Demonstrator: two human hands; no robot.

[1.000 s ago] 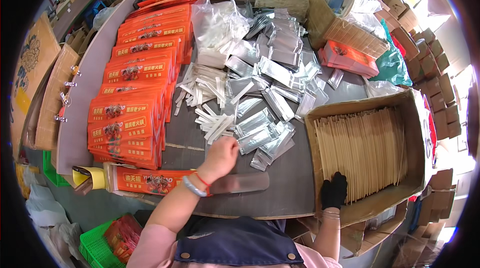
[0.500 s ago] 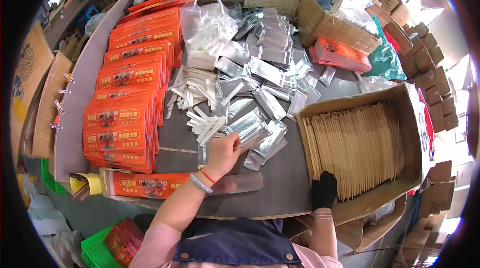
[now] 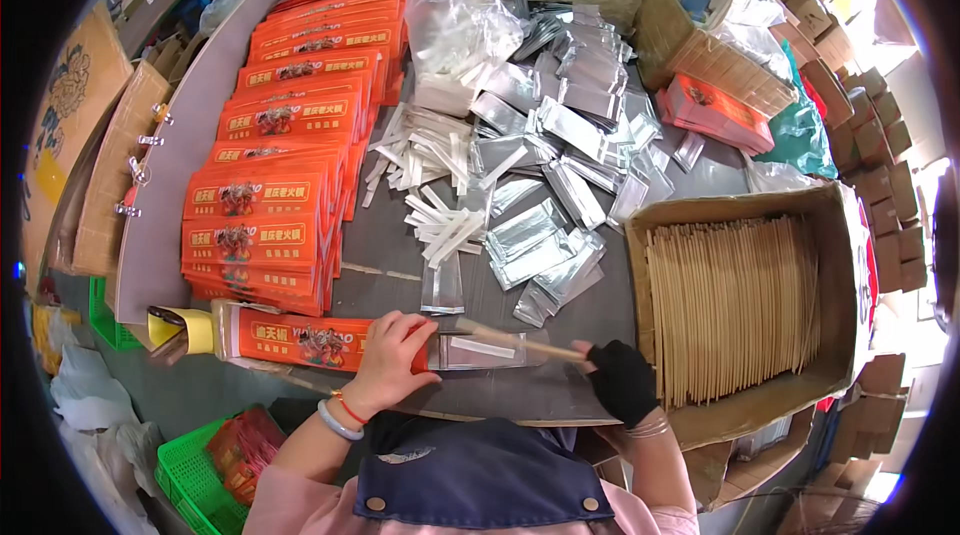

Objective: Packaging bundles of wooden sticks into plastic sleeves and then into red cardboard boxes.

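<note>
My left hand [image 3: 392,360] curls over the mouth of a red printed sleeve [image 3: 290,340], thumb and fingers gripping its right end. That sleeve lies at the table's front edge. In my black-gloved right hand [image 3: 622,382] is a pair of wooden chopsticks [image 3: 520,340], held by one end and slanting left toward the sleeve's mouth. A flat silver packet [image 3: 480,351] lies under the chopsticks, just right of the sleeve. Another silver packet [image 3: 441,283] rests a little farther back.
An open cardboard box [image 3: 645,305] of upright chopsticks stands at right. Silver packets [image 3: 575,193] pile up mid-table, beside white paper-wrapped sticks [image 3: 430,150]. Stacked red sleeves [image 3: 250,197] line the left side. A clear plastic bag [image 3: 460,30] stands farther back.
My left hand has come down from the silver pile to the red sleeve, and a silver packet now lies by its mouth. My right hand has left the box, bringing chopsticks leftward.
</note>
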